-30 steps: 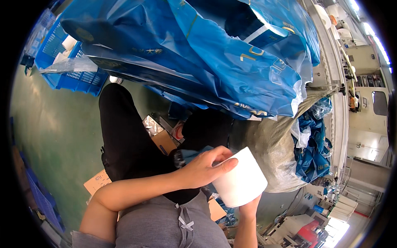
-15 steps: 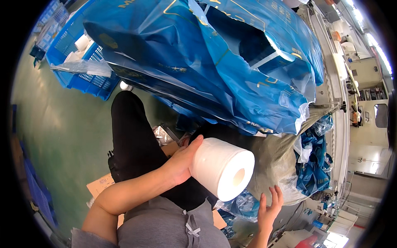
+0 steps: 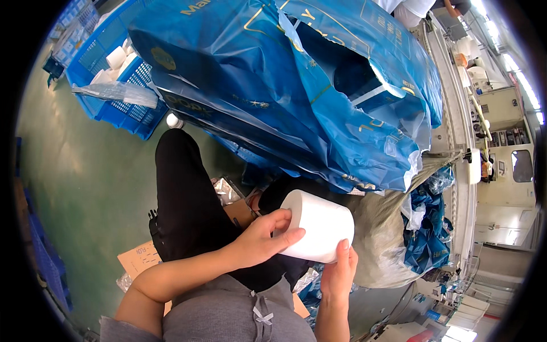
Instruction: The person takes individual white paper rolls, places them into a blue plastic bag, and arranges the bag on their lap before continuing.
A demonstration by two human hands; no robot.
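A white paper roll (image 3: 320,225) is held between my two hands above my lap. My left hand (image 3: 266,236) grips its left end, with the thumb on the side and the fingers bent round that end. Against the right lower end presses my right hand (image 3: 340,267), its thumb on the wrapper and its other fingers partly hidden behind. Just beyond the roll lies a large blue plastic bag (image 3: 245,97) with gold print. A torn opening (image 3: 347,68) gapes in its upper side.
A blue plastic crate (image 3: 128,94) with white rolls stands on the green floor at far left. Right of me hangs a pale translucent sack (image 3: 382,239), beside crumpled blue plastic (image 3: 427,228). Cardboard (image 3: 139,259) lies by my leg. A machine line runs along the right; a person is at top right.
My right hand has come up from the right and now touches the roll. The roll has turned, so its cored end no longer shows. My left hand has shifted its hold.
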